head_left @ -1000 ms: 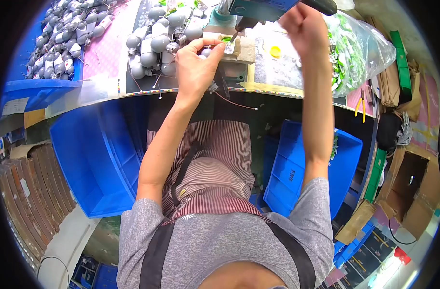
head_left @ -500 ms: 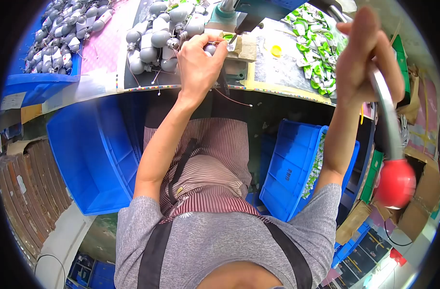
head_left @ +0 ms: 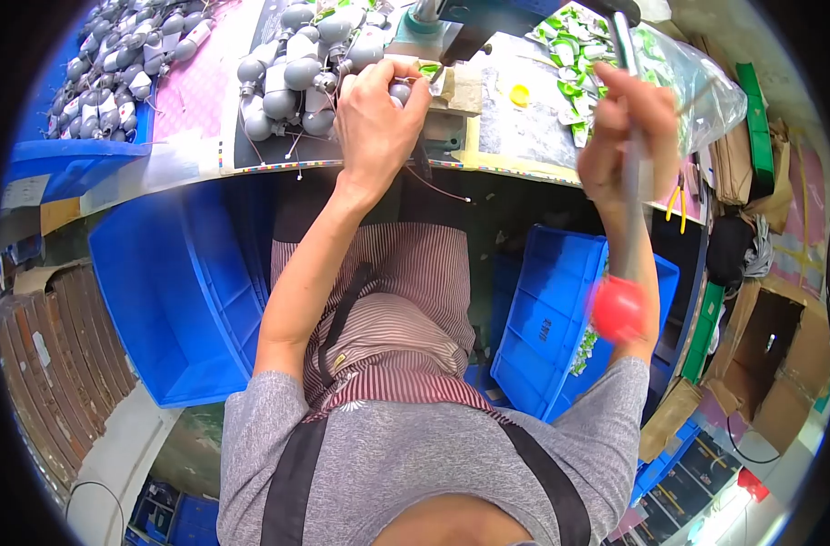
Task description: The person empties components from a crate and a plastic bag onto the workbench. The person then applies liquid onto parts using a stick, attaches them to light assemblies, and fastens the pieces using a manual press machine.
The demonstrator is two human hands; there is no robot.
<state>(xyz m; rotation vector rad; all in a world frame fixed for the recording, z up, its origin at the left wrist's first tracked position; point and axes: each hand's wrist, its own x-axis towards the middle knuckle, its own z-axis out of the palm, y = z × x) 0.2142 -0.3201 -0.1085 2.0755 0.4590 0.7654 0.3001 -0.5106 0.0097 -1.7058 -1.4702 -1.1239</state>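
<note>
My left hand (head_left: 378, 127) is closed on a small grey bulb-shaped part (head_left: 399, 92) at the small block (head_left: 460, 91) under the press (head_left: 474, 32). A green piece (head_left: 429, 69) lies by its fingertips, and a thin wire hangs below. On the right, my right hand (head_left: 628, 136) is at the metal press lever (head_left: 635, 218), which ends in a red ball knob (head_left: 618, 309). Motion blurs this hand, and whether its fingers grip the lever is unclear. Several grey bulb-shaped parts (head_left: 303, 77) lie left of my left hand.
A blue bin (head_left: 78, 168) of grey parts stands at the far left. Green-and-white pieces (head_left: 574, 55), a clear bag (head_left: 706, 91) and a yellow cap (head_left: 520, 96) lie on the right side. Yellow-handled pliers (head_left: 677, 202) hang at the table edge. Blue crates (head_left: 160, 309) stand below.
My right hand first moved right and down as the lever swung toward me, then came back left with lever and red knob. My left hand stays at the block.
</note>
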